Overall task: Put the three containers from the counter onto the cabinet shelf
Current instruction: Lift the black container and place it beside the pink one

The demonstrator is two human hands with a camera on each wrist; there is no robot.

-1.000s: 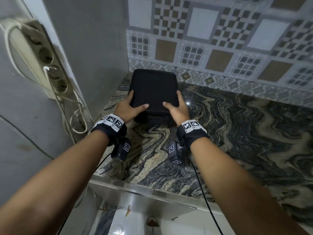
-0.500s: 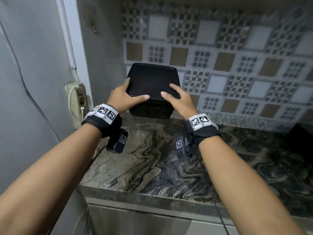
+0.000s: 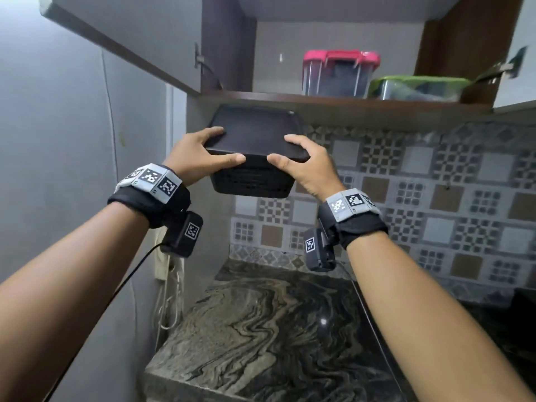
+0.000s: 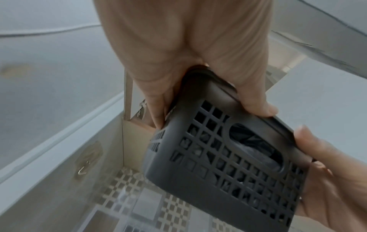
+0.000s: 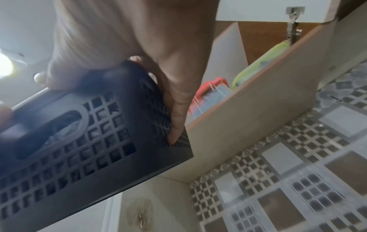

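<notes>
A black lidded basket with a lattice wall hangs in the air just below the front edge of the cabinet shelf. My left hand grips its left near corner, thumb on the lid. On the right near corner my right hand holds it the same way. Its far edge is level with the shelf's underside. On the shelf stand a clear container with a pink lid and a low one with a green lid.
The open cabinet doors stand left and right of the shelf, with hinges showing. The shelf's left half is bare. Below lies the marbled counter, with a tiled backsplash behind and a power strip on the left wall.
Both hands have lifted the black basket from the counter up to just under the shelf. The view has tilted up, and the open cabinet with two containers has come into sight.
</notes>
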